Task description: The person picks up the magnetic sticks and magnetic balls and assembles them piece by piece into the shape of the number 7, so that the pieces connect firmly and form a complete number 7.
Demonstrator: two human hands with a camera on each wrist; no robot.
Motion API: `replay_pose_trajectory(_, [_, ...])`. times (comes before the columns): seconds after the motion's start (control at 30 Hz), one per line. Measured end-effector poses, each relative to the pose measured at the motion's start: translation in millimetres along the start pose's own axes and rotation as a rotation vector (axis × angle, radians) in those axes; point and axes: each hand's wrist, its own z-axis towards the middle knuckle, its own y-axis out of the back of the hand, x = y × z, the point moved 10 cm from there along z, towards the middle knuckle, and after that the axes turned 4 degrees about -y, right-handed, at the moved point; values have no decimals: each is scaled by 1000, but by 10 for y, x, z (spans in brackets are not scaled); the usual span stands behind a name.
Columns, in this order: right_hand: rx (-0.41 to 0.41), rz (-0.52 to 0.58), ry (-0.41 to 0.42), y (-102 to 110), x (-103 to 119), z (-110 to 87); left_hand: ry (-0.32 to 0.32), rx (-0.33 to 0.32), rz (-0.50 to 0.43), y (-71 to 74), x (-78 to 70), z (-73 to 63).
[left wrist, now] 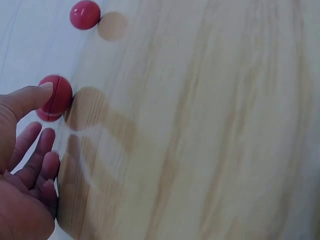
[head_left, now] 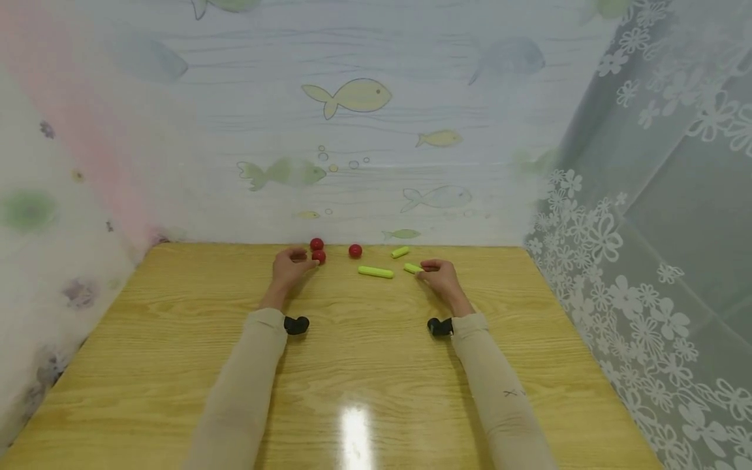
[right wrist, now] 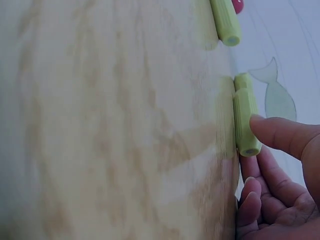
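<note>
My left hand (head_left: 289,269) is at the back left, its thumb touching a glossy red ball (head_left: 319,257). A dark line crosses the red surface in the left wrist view, and the other fingers curve loosely below. Right behind it is a second red ball (head_left: 316,243); a third red ball (head_left: 355,250) stands apart to the right. My right hand (head_left: 439,277) pinches a short light-green ribbed stick (right wrist: 246,122) near its end, with the fingertips partly hidden. A longer green stick (head_left: 376,272) lies to its left, and another short green stick (head_left: 400,252) lies behind.
Everything rests toward the far edge of a wood-grain table (head_left: 352,365). Behind rises a fish-print curtain (head_left: 358,163); a flower-print sheet (head_left: 640,313) hangs at the right. Each wrist carries a small black camera (head_left: 296,325).
</note>
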Motion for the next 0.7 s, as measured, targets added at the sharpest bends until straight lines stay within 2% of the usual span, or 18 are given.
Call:
replay_pose_trajectory(0.17, [10,7,-1,-22,-7,7,23,-1,86,-66,-1,-2])
replay_pose_trajectory(0.37, [4,23,-6,-8,-10,4,51,-25,142,-108,-35,-15])
replay_pose_trajectory(0.47, [-4,4,-1,2,-14,16,44,-36,189,-127,-62,-11])
replay_pose_trajectory(0.7, [-28,-25,14,22,-3,47,17,-66,235,-130,-105,13])
